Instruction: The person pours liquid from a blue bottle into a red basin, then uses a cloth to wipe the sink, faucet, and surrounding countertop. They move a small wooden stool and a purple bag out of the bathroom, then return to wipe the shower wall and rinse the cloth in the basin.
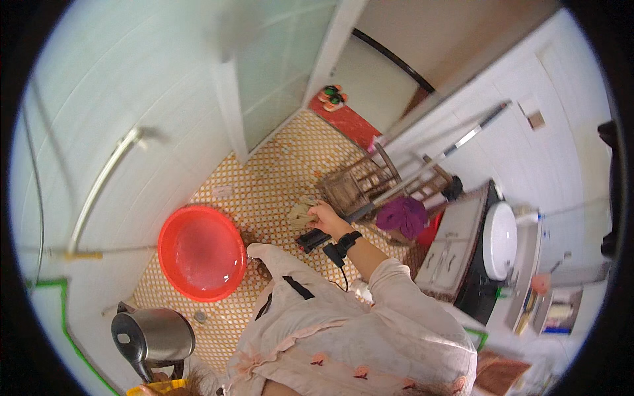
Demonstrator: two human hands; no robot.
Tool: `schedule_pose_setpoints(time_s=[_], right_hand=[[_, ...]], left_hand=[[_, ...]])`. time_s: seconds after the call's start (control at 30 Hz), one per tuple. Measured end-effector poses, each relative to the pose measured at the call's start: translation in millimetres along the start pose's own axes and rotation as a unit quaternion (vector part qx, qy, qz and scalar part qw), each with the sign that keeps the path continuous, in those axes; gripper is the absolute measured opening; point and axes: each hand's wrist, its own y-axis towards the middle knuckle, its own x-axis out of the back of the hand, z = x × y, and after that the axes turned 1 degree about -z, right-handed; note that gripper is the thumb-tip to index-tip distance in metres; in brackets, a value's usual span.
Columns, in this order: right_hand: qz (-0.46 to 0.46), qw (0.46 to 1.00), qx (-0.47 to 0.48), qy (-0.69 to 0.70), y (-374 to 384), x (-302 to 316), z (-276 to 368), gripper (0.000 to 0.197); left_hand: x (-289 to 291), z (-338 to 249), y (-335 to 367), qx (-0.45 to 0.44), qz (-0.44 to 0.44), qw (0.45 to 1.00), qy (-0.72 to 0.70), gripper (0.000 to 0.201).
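Note:
My right hand (326, 219) reaches out over the tiled floor, its fingers closed on a crumpled olive-beige cloth (302, 214). A black strap with a small device and cable (342, 245) is round my right wrist. Close below that hand is a dark slipper-like thing (313, 240). To the left, apart from the hand, a round red basin (168, 265) stands on the floor with cloudy water (201, 249) in it. My left hand does not show.
At the right, a wooden chair (347, 188), a long-handled mop (462, 138), a purple cloth (404, 218) and a sink cabinet (444, 259) with a white basin (500, 239). A steel kettle (162, 335) is at lower left. Sandals (333, 99) lie by the red doorway mat (350, 124).

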Motion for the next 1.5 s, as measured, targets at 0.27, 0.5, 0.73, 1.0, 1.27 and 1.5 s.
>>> schedule_pose_setpoints(time_s=[0.27, 0.5, 0.73, 1.0, 1.27, 1.5], right_hand=[[-0.067, 0.961, 0.024, 0.267, 3, 124, -11, 0.015], [-0.107, 0.957, 0.049, 0.266, 49, 139, 3, 0.041], [-0.011, 0.899, 0.243, -0.365, 103, -45, 51, 0.042], [0.314, 0.750, 0.443, -0.377, 76, -197, 15, 0.062], [0.147, 0.799, 0.177, -0.556, 45, -105, 138, 0.028], [0.242, 0.870, 0.252, -0.348, -33, -119, 193, 0.031]], left_hand=[[-220, -10, -17, -0.009, 0.242, 0.970, 0.012, 0.045], [-375, -46, -58, -0.031, 0.421, 0.907, -0.005, 0.047], [-446, -77, -100, 0.017, 0.532, 0.839, -0.113, 0.043], [-460, -74, -70, -0.011, 0.531, 0.846, -0.050, 0.048], [-484, -46, -46, 0.057, 0.529, 0.846, -0.012, 0.044], [-568, -25, -93, 0.105, 0.639, 0.762, 0.014, 0.034]])
